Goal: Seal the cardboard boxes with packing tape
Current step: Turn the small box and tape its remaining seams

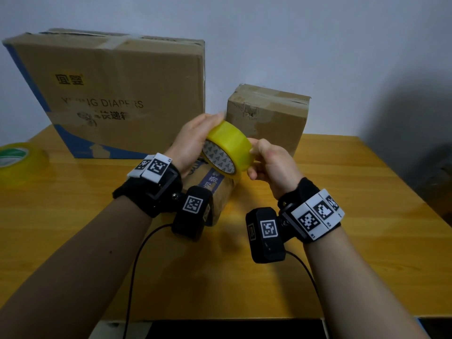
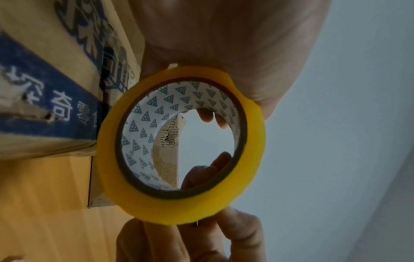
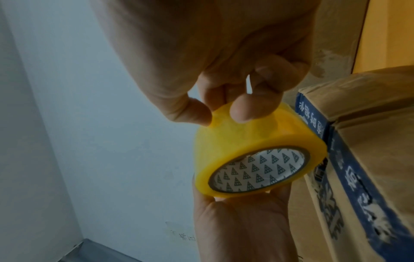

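Wooden table (image 1: 342, 192): spare tape roll (image 1: 17, 157) left, boxes (image 1: 110, 94) behind.

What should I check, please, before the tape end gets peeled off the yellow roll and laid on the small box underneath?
1. Roll held firmly: ok. The left hand grips the yellow tape roll.
2. Free end found: cannot tell. The right hand pinches at the roll's outer surface, but no lifted end shows.
3. Box under the roll: ok. The blue-striped box lies on the table below the hands.
4. Its flaps closed: cannot tell, mostly hidden.
5. Spare tape roll: ok, at the table's left edge.
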